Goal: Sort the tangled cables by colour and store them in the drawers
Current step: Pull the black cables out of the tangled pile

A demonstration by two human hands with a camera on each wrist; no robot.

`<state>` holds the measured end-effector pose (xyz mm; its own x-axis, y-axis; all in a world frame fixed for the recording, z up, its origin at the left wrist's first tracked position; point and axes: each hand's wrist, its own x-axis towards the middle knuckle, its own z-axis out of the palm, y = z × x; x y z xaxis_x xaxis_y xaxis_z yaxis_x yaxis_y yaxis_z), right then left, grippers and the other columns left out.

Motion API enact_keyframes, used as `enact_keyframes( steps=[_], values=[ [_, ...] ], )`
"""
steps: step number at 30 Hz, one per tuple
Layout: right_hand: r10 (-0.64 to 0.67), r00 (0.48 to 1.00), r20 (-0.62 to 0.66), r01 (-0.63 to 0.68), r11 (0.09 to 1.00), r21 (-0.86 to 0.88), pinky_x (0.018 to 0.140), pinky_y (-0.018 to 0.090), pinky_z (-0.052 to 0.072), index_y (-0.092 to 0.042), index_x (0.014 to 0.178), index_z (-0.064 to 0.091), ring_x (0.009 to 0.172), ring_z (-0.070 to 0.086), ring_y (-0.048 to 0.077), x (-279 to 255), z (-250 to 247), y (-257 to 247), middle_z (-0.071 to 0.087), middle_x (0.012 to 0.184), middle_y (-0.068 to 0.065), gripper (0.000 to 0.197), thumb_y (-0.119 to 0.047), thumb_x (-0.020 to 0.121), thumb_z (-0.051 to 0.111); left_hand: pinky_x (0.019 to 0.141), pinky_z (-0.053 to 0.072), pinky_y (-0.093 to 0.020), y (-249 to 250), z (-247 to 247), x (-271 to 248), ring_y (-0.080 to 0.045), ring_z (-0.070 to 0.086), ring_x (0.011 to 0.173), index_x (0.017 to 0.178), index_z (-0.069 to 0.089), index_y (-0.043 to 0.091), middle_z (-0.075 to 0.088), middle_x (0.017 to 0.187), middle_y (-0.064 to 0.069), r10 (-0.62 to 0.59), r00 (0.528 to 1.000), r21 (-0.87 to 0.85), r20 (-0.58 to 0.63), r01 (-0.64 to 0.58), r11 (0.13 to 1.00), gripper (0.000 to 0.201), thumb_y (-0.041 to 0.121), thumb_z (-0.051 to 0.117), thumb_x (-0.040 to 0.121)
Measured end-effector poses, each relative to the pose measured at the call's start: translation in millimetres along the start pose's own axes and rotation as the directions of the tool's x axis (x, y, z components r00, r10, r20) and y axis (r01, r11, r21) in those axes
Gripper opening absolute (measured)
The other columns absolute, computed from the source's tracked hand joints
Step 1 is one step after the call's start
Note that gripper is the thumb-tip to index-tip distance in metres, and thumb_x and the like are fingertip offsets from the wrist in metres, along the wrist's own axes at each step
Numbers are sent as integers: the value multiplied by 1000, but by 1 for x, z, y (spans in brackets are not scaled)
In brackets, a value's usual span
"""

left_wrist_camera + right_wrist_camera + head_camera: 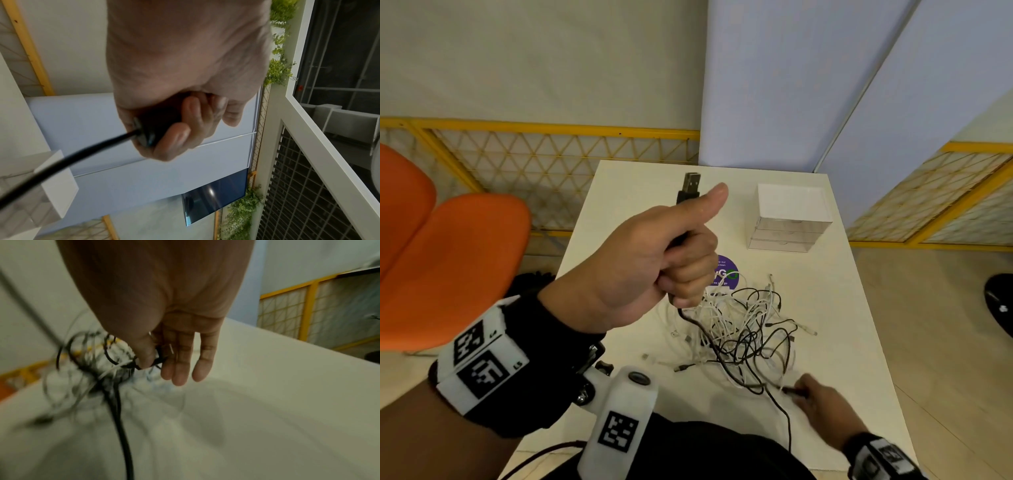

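White tabletop [619,192], tangle of black and white cables [743,332] beside the right hand [820,402], clear drawer unit [791,219] and purple sticker [726,274] beyond the hands

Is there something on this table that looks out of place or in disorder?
Yes. Black and white cables lie knotted in one tangled pile on the table, unsorted. One black cable is raised out of it in the left hand; the right hand pinches another black strand. The drawer unit is shut.
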<state>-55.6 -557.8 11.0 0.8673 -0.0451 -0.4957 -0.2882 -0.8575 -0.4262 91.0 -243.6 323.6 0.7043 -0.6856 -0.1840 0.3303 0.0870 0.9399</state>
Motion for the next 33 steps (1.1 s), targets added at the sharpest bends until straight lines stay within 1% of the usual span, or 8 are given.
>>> enact_keyframes(
  steps=[6,12,19,22,24,28,30,33],
  values=[
    [-60,908,-416,193,939,284,64,30,48,-28,80,59,70,58,14,-3,-91,-51,62,73,-10,17,-19,87,72,47,25,-27,-8,6,8,-17,15,46,60,38,14,16,54,0,-44,999,59,-15,45,997,54,58,45,91],
    [-308,839,-448,458,845,277,73,29,49,-29,92,57,87,63,12,-18,-142,-131,66,90,-12,11,-22,92,65,53,24,-32,-18,10,24,-17,16,55,88,47,12,20,63,2,-47,994,30,-101,51,998,45,57,50,89],
    [-454,766,-455,615,724,313,73,52,53,-32,100,51,78,66,22,-33,-170,-190,68,82,3,14,-44,95,56,72,44,-37,-44,10,41,-20,42,68,77,54,15,45,70,-2,76,971,100,-227,-55,993,44,54,46,96],
    [-467,736,-490,663,644,383,73,42,54,-25,99,53,75,65,24,-38,-183,-215,65,80,10,17,-39,93,59,91,53,-53,-58,10,47,-22,60,81,75,59,17,59,81,-3,95,942,179,-321,-38,983,44,55,45,93],
    [-481,704,-523,697,613,373,76,33,52,-23,95,56,77,64,17,-40,-190,-231,65,81,0,9,-25,94,64,102,48,-58,-63,14,49,-22,68,89,90,63,12,68,91,-6,91,939,156,-331,-41,987,46,51,42,101],
    [-511,596,-619,739,650,175,76,30,47,-36,93,55,92,57,16,-33,-197,-248,57,95,-8,23,-18,90,69,75,50,-41,-55,23,51,-16,56,63,105,62,14,60,68,3,86,943,40,-320,-77,996,45,47,32,105],
    [-461,613,-642,718,664,208,74,27,47,-35,97,53,94,57,14,-28,-195,-250,56,102,-4,21,-21,91,68,66,42,-35,-50,23,51,-15,38,58,95,62,13,42,58,4,62,936,9,-347,-63,998,48,49,32,105],
    [-426,777,-464,620,647,444,71,23,50,-23,113,48,91,62,5,-23,-184,-250,61,111,-3,25,-38,94,56,64,33,-32,-40,19,50,-14,31,57,80,60,15,34,58,4,39,918,-98,-394,-84,992,48,56,44,98]
  ],
)
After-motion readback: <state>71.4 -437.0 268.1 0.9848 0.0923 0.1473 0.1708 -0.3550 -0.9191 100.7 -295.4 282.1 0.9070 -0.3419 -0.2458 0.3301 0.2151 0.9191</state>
